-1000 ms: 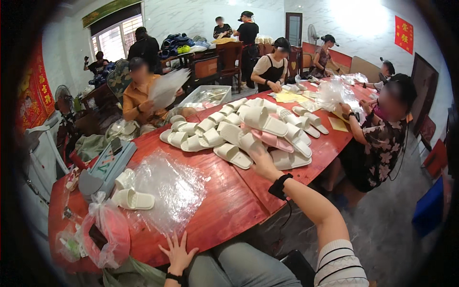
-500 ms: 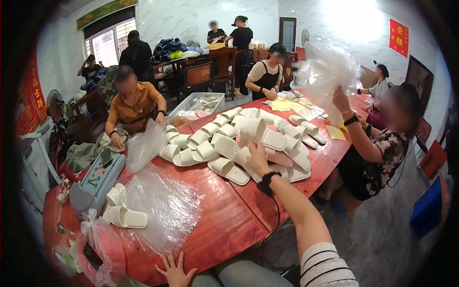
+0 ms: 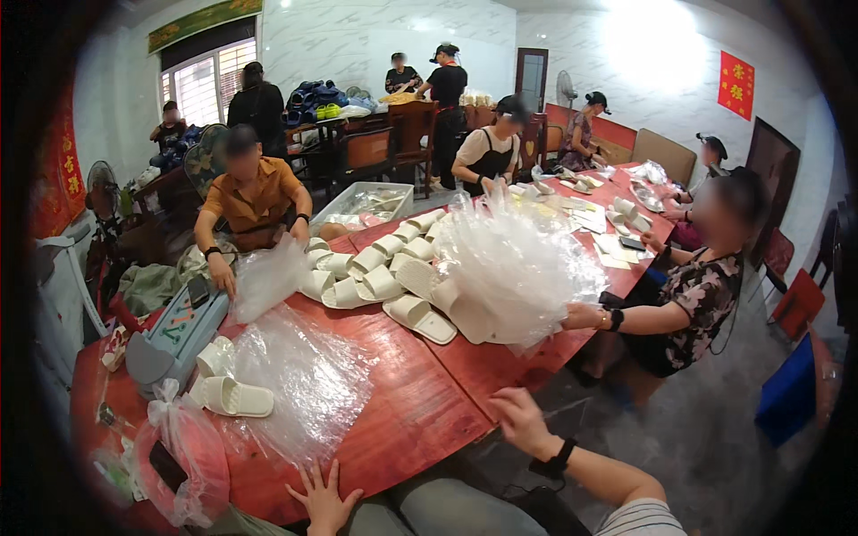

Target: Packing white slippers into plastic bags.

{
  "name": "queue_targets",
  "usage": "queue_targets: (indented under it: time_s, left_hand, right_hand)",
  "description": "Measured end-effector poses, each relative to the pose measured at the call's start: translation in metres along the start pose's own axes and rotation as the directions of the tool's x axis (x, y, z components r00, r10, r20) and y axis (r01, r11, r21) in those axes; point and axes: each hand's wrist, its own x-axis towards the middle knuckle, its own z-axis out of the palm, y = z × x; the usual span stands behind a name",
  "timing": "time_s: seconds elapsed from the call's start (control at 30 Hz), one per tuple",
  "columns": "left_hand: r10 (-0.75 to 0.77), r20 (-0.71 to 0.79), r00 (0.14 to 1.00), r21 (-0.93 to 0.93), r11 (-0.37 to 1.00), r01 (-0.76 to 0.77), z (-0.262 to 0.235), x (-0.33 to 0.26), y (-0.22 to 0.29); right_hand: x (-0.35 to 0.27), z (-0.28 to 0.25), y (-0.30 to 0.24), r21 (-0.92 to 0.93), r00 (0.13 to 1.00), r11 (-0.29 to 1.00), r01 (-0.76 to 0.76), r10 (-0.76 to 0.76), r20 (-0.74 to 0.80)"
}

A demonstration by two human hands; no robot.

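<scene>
My left hand (image 3: 325, 501) lies at the near table edge, fingers spread, holding nothing. It is close to a stack of clear plastic bags (image 3: 308, 380) spread on the red table (image 3: 429, 406). Beside the bags rests a pair of cream slippers (image 3: 234, 396). My right hand (image 3: 523, 420) hovers at the table's near edge, fingers loosely bent and apart, with nothing visible in it. Beyond it is a pile of cream slippers (image 3: 380, 281), its right part covered by a large bundle of clear plastic bags (image 3: 518, 259). A co-worker's hand (image 3: 583, 315) on the right grips that bundle.
A grey-blue plastic device (image 3: 176, 335) and a red roll in a clear bag (image 3: 183, 464) stand at the left. Across the table, a co-worker in orange (image 3: 255, 201) handles another plastic bag (image 3: 271, 279). A white crate (image 3: 366, 205) sits behind; papers (image 3: 590, 219) lie farther right.
My right hand has left the slipper pile and drawn back toward me. The right-hand co-worker's raised bag bundle has come down over the pile. My left hand stays in place.
</scene>
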Motion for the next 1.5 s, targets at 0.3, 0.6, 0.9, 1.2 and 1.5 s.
queue_targets:
  time_s: [0.3,0.6,0.9,1.2,1.5]
  left_hand:
    - [0.024,-0.048,0.999,-0.162,0.986,-0.032,0.012,0.004,-0.008]
    - [0.009,-0.078,0.997,-0.176,0.984,-0.023,0.009,0.002,-0.007]
    - [0.013,-0.043,0.999,-0.168,0.986,-0.020,0.009,0.005,-0.006]
    - [-0.011,0.010,1.000,-0.141,0.990,0.013,0.010,0.005,-0.008]
    - [0.057,0.024,0.998,-0.168,0.984,-0.053,-0.006,0.010,-0.015]
  right_hand:
    - [0.056,-0.157,0.081,-0.705,0.910,0.590,-0.395,0.144,-0.389]
    - [0.103,-0.144,0.100,-0.789,0.961,0.575,-0.214,-0.020,-0.275]
    - [0.041,-0.116,0.122,-0.633,0.982,0.771,0.074,-0.168,-0.089]
    - [0.035,-0.124,0.097,-0.677,0.888,0.591,0.438,-0.399,0.227]
    - [0.077,-0.116,0.054,-0.400,0.796,0.691,0.603,-0.485,0.363]
